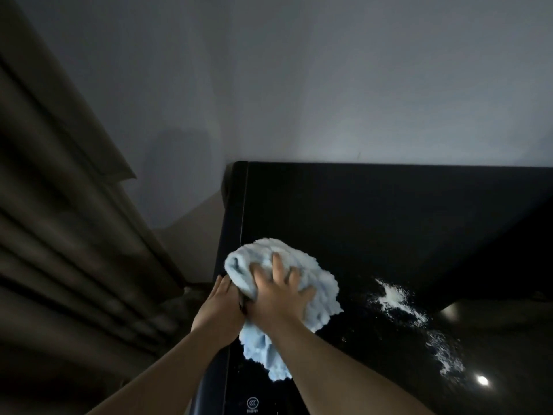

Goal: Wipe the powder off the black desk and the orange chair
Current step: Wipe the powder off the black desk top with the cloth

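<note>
A glossy black desk [374,211] fills the right half of the view. A light blue fluffy cloth [321,290] lies bunched near the desk's left edge. My right hand [279,298] presses on the cloth with fingers spread. My left hand [218,307] sits at the desk's left edge beside the cloth, its fingers partly hidden under the cloth and my right hand. White powder [395,299] is scattered to the right of the cloth, and a second patch of powder [446,354] lies nearer the front. The orange chair is out of sight.
A brown curtain [59,220] hangs on the left, close to the desk's side. A pale wall [329,85] stands behind the desk. A narrow gap of floor [194,244] lies between curtain and desk. A lamp reflection [482,381] glints on the desktop.
</note>
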`<state>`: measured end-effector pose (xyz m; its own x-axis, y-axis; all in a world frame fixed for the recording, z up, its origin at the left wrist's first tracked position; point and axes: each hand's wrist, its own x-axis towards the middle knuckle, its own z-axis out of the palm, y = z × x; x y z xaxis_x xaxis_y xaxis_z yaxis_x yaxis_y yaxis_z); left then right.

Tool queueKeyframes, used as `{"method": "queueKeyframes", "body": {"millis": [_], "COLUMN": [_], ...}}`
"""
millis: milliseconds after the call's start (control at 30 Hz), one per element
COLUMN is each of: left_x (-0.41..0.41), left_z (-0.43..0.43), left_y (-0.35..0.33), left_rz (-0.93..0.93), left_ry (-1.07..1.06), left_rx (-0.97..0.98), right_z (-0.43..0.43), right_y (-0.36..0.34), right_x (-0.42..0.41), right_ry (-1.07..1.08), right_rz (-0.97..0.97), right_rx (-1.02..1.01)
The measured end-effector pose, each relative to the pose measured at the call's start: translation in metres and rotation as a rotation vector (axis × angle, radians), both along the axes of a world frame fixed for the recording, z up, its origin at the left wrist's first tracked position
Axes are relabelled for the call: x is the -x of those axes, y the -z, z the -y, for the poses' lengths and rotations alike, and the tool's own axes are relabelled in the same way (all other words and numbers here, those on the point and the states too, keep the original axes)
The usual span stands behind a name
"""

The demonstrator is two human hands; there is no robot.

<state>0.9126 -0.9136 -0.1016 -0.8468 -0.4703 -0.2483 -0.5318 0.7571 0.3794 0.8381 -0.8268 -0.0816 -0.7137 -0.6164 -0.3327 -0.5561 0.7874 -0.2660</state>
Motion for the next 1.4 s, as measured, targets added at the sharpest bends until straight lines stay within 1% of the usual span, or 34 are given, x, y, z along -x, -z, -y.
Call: {"method": "queueKeyframes", "body": {"millis": [100,200,267,333,367,433,467,533,567,600,633,700,800,900,1033,1133,1267,1400], "left_x": [-0.002,-0.002,-0.002,-0.003,-0.004,-0.007,-0.010,-0.020,-0.025,-0.028,-0.031,-0.032,-0.028,-0.023,-0.019,-0.021,-0.029,-0.040], "left_z": [0.003,-0.001,-0.002,0.001,0.004,0.012,0.016,0.026,0.031,0.036,0.039,0.043,0.048,0.058,0.075,0.084,0.086,0.080], "left_y": [0.000,-0.005,-0.010,-0.014,-0.015,-0.014,-0.013,-0.010,-0.008,-0.006,-0.004,-0.001,0.001,0.000,0.000,0.001,0.002,0.002], "left_rz": [0.072,0.114,0.104,0.101,0.099,0.097,0.107,0.137,0.142,0.143,0.149,0.147,0.100,0.075,0.040,0.023,0.011,-0.059], "left_ry": [-0.035,-0.074,-0.135,-0.218,-0.251,-0.268,-0.271,-0.300,-0.309,-0.306,-0.298,-0.291,-0.266,-0.278,-0.325,-0.361,-0.368,-0.416], "left_rx": [-0.035,-0.017,-0.049,-0.069,-0.077,-0.096,-0.112,-0.154,-0.167,-0.166,-0.153,-0.143,-0.197,-0.194,-0.164,-0.162,-0.145,-0.138], "right_z": [-0.022,-0.053,-0.065,-0.061,-0.053,-0.026,-0.012,0.007,0.009,0.006,0.001,-0.007,0.001,0.031,0.078,0.091,0.079,0.053], "right_y": [0.003,-0.003,-0.007,-0.010,-0.011,-0.011,-0.009,0.002,0.007,0.012,0.015,0.014,0.003,-0.008,-0.013,-0.004,-0.002,-0.001], "right_x": [0.019,0.038,0.045,0.046,0.045,0.036,0.029,0.010,0.004,0.003,0.007,0.023,0.048,0.069,0.088,0.085,0.076,0.046], "right_ry": [0.030,0.148,0.263,0.320,0.298,0.164,0.071,-0.111,-0.179,-0.222,-0.231,-0.127,0.091,0.136,0.069,-0.070,-0.175,-0.289], "right_rz": [-0.031,-0.095,-0.117,-0.160,-0.196,-0.206,-0.165,-0.080,-0.091,-0.144,-0.211,-0.288,-0.303,-0.263,-0.105,-0.105,-0.082,-0.111], "right_rx": [-0.032,-0.056,-0.023,0.068,0.125,0.192,0.182,0.094,0.061,0.055,0.068,0.094,0.141,0.208,0.028,-0.105,-0.077,-0.009]}}
